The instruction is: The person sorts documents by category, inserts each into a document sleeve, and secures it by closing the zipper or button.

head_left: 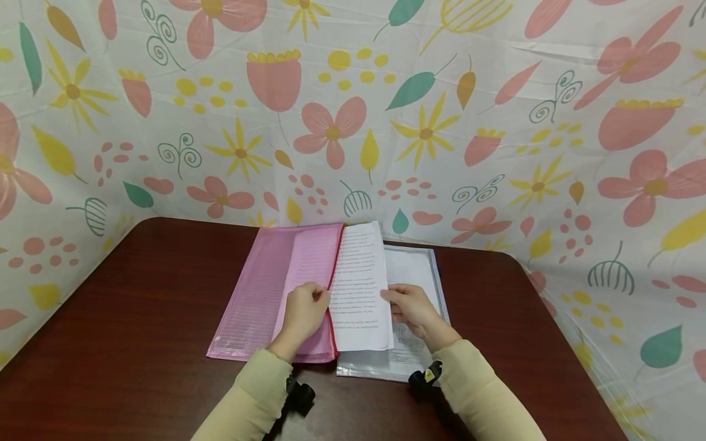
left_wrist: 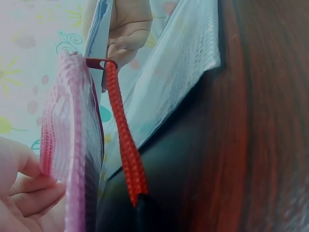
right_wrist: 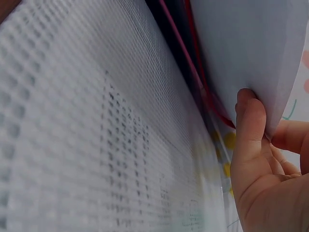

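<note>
Pink pouch (head_left: 276, 288) lies left of centre on the brown table (head_left: 138, 318), its red zipper edge (head_left: 334, 288) pinched open by the left hand (head_left: 303, 312). Beside it the printed sheets (head_left: 361, 288) stand tilted with one edge in that opening, the right hand (head_left: 413, 309) pinching their free edge. Under this hand lies a clear pouch (head_left: 419, 306).

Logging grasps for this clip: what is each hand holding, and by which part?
The left hand grips the pink mesh pouch at its red zipper edge. The right hand pinches the printed sheet by its right edge.
</note>
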Available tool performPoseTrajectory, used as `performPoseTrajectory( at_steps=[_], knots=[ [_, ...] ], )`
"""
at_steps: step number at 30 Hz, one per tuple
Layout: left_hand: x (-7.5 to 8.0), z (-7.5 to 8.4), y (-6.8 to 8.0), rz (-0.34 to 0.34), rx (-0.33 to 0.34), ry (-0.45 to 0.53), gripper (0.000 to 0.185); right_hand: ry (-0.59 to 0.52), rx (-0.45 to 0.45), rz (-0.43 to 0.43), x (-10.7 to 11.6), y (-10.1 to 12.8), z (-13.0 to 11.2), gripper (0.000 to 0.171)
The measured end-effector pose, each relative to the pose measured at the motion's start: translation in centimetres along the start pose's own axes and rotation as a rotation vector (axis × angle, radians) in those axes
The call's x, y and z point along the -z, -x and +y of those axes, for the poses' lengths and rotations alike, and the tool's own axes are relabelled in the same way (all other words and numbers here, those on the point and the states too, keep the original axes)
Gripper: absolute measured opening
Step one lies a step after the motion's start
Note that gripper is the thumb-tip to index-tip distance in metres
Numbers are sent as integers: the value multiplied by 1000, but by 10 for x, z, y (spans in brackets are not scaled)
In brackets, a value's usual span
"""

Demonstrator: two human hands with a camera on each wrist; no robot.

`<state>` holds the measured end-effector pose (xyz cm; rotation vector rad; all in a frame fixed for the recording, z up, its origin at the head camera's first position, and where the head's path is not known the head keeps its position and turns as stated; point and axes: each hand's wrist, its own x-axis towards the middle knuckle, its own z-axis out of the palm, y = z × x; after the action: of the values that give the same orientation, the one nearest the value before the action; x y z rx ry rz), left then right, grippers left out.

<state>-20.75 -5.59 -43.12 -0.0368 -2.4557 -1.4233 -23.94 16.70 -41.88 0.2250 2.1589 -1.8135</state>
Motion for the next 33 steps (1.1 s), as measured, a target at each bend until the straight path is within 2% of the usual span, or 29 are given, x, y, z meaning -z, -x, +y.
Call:
performPoseTrajectory(
  at_steps=[12, 25, 33],
  knots=[
    [1, 1, 0, -8, 12, 23, 14, -1, 3, 1, -1, 0, -3, 38],
    [0, 1, 1, -15, -11, 42, 13, -2, 22, -11, -10, -3, -4, 38],
    [-1, 3, 2, -6, 7, 50, 13, -7, 13, -12, -17, -5, -5, 40]
  ],
)
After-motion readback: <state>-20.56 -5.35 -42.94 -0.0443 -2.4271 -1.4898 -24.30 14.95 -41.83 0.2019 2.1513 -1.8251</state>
